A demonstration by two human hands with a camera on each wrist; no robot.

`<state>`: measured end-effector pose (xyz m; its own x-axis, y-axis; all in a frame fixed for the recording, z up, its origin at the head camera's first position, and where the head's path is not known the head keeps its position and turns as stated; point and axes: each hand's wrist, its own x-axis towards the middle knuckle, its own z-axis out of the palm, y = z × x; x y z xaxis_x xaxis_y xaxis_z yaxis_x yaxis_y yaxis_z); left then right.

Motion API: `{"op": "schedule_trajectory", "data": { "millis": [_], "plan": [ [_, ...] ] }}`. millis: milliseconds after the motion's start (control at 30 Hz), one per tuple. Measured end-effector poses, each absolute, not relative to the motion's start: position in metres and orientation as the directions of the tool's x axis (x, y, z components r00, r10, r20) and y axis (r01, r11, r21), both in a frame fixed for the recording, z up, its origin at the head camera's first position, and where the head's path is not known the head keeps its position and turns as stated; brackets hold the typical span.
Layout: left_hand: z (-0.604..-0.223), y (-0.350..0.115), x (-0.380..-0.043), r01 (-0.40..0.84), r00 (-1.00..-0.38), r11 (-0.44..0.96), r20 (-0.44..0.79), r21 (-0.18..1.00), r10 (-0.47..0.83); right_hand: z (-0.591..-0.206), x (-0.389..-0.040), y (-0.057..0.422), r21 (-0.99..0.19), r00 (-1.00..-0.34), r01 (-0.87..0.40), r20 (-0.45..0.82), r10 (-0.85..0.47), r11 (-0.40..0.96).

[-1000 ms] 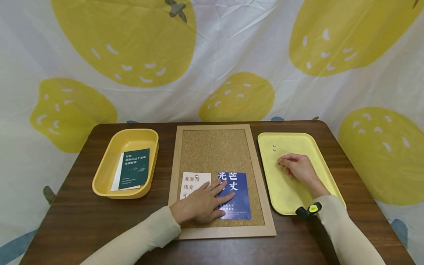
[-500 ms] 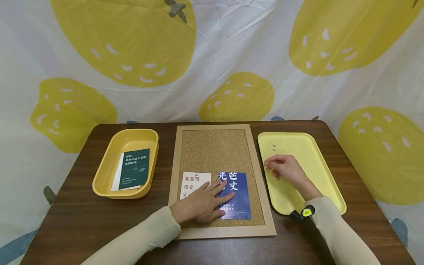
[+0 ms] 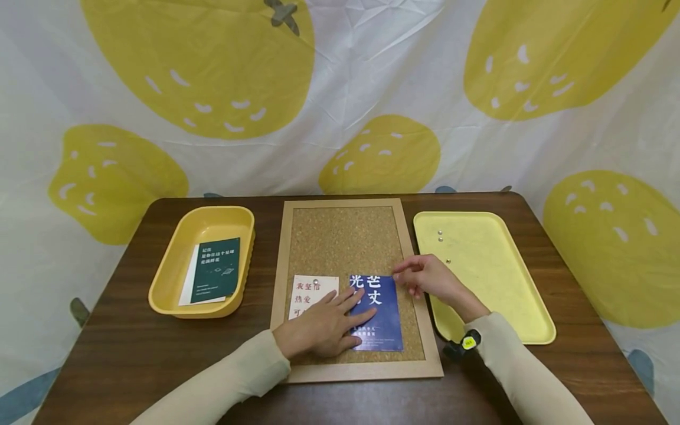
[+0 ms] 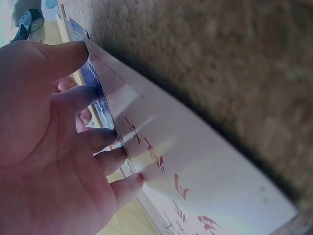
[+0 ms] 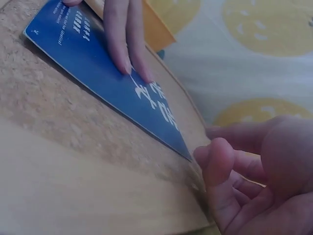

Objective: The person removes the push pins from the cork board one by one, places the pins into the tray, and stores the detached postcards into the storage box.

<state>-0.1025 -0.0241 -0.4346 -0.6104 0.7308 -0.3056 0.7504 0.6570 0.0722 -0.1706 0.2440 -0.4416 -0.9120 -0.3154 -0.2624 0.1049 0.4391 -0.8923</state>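
Observation:
My left hand (image 3: pixel 326 324) lies spread across a white card (image 3: pixel 301 288) with red characters and a blue card (image 3: pixel 385 324) with white characters. Both cards lie on the lower part of a framed cork board (image 3: pixel 345 236). A round silver thumbtack (image 3: pixel 316 282) sits at the white card's top edge. At the blue card's upper right corner is my right hand (image 3: pixel 430 276), thumb and index finger pinched together on a small thumbtack, mostly hidden by the fingertips. In the right wrist view the pinching fingers (image 5: pixel 215 159) come right beside the card's corner.
Right of the board stands a pale yellow tray (image 3: pixel 499 295) with a few small silver thumbtacks (image 3: pixel 440 236) on it. At the left, a yellow basket (image 3: pixel 204 217) holds a dark green card (image 3: pixel 216 271) over a white one. Everything stands on a dark wooden table (image 3: pixel 127 360).
My right hand has moved left from the tray over to the blue card's top right corner, uncovering another thumbtack on the tray. The left hand has stayed where it was.

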Motion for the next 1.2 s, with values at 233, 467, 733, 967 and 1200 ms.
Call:
{"op": "schedule_trajectory", "data": {
  "millis": [233, 467, 733, 967, 1200],
  "plan": [
    [-0.434, -0.025, -0.103, 0.752, -0.609, 0.655, -0.302, 0.072, 0.733, -0.443, -0.172, 0.234, -0.88, -0.881, 0.134, -0.316, -0.352, 0.456],
    [-0.434, -0.025, -0.102, 0.751, -0.61, 0.656, -0.301, 0.076, 0.733, -0.438, -0.173, 0.229, -0.859, -0.871, 0.171, -0.361, -0.334, 0.483],
    [-0.436, -0.025, -0.103, 0.755, -0.606, 0.651, -0.292, 0.082, 0.74, -0.436, -0.179, 0.225, -0.811, -0.853, 0.186, -0.414, -0.318, 0.555],
    [-0.437, -0.026, -0.103, 0.753, -0.608, 0.652, -0.286, 0.09, 0.741, -0.437, -0.181, 0.225, -0.815, -0.843, 0.202, -0.427, -0.327, 0.543],
    [-0.436, -0.027, -0.102, 0.751, -0.609, 0.653, -0.283, 0.094, 0.741, -0.435, -0.178, 0.226, -0.83, -0.848, 0.217, -0.421, -0.323, 0.514]
  ]
}}
